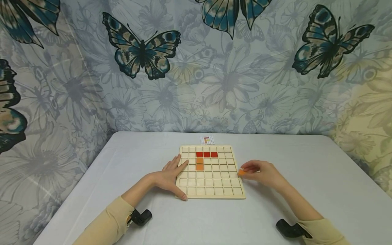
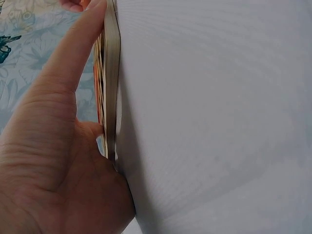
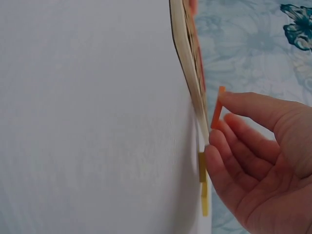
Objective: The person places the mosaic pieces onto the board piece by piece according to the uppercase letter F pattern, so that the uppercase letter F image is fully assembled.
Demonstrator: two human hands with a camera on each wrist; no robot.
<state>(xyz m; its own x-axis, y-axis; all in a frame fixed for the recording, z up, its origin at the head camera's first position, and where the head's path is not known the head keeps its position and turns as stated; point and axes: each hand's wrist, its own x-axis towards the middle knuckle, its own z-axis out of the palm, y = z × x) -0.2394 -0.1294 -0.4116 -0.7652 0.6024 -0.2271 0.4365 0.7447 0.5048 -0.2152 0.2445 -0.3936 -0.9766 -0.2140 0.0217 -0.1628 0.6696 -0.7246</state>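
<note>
A wooden grid board (image 1: 214,175) lies flat on the table. Three red tiles (image 1: 207,154) form a row near its top, and two orange tiles (image 1: 200,164) run down below the leftmost red one. My left hand (image 1: 166,176) rests with spread fingers over the board's left side, its thumb at the near left corner. Beside the board's right edge, my right hand (image 1: 263,173) pinches an orange tile (image 3: 218,108) between thumb and fingers. In the right wrist view that tile is held on edge, apart from the board.
A small card with a coloured grid pattern (image 1: 207,140) lies just behind the board. Two yellow pieces (image 3: 202,167) show on the table by the right hand in the right wrist view. A white cloth covers the table (image 1: 147,146); a butterfly-print curtain (image 1: 196,102) hangs behind it.
</note>
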